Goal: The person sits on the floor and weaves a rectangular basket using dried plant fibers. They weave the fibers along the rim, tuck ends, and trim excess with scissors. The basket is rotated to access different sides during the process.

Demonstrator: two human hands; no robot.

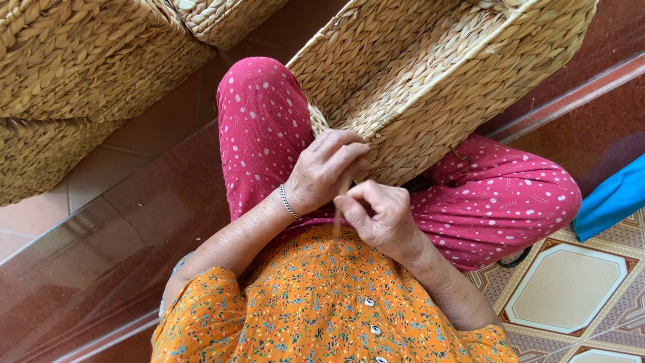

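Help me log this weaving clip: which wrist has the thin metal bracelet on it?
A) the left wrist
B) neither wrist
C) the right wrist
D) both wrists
A: the bracelet circles the wrist of the left hand, which presses on the corner of the woven basket, while the wrist behind the right hand is bare.

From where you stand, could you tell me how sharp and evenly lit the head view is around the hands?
Head view: soft, even daylight with no harsh shadows; the left hand, the right hand and the woven basket look sharp; the strand below the fingers is slightly blurred; faint glare lies on the glossy red floor at lower left.
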